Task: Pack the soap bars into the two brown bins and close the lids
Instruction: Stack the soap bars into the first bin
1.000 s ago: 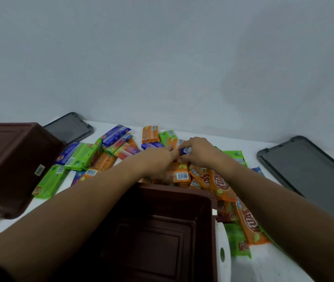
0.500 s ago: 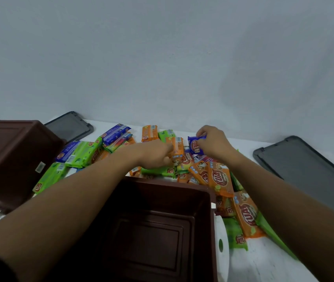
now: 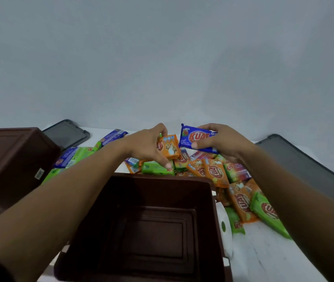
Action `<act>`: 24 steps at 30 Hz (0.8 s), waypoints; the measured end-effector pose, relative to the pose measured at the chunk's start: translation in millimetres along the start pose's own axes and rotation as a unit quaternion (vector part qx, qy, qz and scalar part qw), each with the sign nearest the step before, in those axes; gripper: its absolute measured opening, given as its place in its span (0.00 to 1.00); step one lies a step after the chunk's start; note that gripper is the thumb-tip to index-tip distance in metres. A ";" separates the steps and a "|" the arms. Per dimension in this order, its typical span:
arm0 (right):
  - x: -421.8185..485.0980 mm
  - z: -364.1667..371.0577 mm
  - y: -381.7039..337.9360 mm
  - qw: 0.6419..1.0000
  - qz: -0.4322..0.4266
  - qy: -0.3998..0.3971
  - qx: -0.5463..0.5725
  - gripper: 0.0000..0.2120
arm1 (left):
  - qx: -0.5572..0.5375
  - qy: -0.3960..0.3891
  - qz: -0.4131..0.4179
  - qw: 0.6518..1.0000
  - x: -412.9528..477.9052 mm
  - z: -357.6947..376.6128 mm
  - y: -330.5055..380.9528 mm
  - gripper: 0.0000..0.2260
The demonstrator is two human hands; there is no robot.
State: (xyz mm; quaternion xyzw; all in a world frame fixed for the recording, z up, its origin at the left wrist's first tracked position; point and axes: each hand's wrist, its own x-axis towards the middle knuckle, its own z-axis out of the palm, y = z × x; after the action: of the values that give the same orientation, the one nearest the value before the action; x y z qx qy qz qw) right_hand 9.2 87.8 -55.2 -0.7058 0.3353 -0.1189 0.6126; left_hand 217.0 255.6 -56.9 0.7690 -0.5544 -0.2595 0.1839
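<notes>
Soap bars (image 3: 213, 174) lie heaped behind the empty brown bin (image 3: 162, 177); the left hand (image 3: 147, 147) grips an orange bar (image 3: 171, 149), the right hand (image 3: 223, 143) a blue bar (image 3: 196, 139), both likely needing lowering into it.

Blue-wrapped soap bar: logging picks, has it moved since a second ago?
Yes. The blue-wrapped soap bar in the right hand has risen off the pile, slightly rightward against the far rim of the open brown plastic bin.

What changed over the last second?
Both hands left the soap pile and rose: the left hand grips an orange bar, the right hand a blue bar. The near bin is still empty; the other bin, left lid and right lid lie as before.
</notes>
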 end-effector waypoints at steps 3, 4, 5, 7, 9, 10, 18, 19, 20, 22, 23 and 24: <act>-24.0 10.4 -6.2 0.998 -0.034 -0.032 -0.041 0.37 | 0.072 0.031 0.041 0.996 -11.1 2.8 -2.0 0.33; -32.1 14.6 -7.2 0.997 -0.048 -0.040 -0.055 0.37 | 0.082 0.037 0.051 0.995 -16.5 2.7 -2.0 0.32; -39.8 18.7 -7.7 0.995 -0.062 -0.047 -0.067 0.37 | 0.089 0.039 0.061 0.993 -22.4 2.3 -1.6 0.31; -54.2 27.3 -8.0 0.991 -0.087 -0.053 -0.091 0.36 | 0.097 0.040 0.081 0.991 -34.9 2.0 -1.4 0.30; -67.3 36.6 -8.7 0.986 -0.109 -0.039 -0.123 0.32 | 0.094 0.042 0.093 0.990 -48.1 2.4 -2.6 0.29; -73.3 42.0 -8.5 0.981 -0.121 -0.023 -0.147 0.30 | 0.090 0.044 0.095 0.990 -55.1 2.9 -4.0 0.29; -104.6 70.4 3.3 0.917 -0.176 0.045 -0.355 0.40 | 0.095 0.059 0.127 0.986 -92.0 11.0 -10.3 0.31; -108.2 73.9 5.3 0.911 -0.176 0.049 -0.369 0.41 | 0.106 0.054 0.134 0.984 -95.4 13.0 -10.9 0.31; -112.0 77.9 7.5 0.902 -0.178 0.054 -0.389 0.41 | 0.120 0.047 0.141 0.982 -99.0 15.1 -11.9 0.31; -119.4 86.0 12.6 0.875 -0.180 0.057 -0.445 0.41 | 0.151 0.034 0.149 0.977 -106.7 18.1 -14.3 0.30; -124.8 93.8 16.0 0.862 -0.177 0.055 -0.471 0.41 | 0.161 0.024 0.150 0.975 -113.9 19.8 -18.2 0.29; -129.2 99.8 18.8 0.854 -0.172 0.051 -0.488 0.41 | 0.165 0.015 0.149 0.975 -119.3 21.6 -21.4 0.28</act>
State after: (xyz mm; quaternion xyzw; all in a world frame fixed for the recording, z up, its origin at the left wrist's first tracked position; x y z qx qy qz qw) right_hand -35.7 245.7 -63.6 -0.9534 0.2542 -0.0797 0.1415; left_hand 190.3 375.7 -63.0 0.7014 -0.6951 -0.1226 0.0989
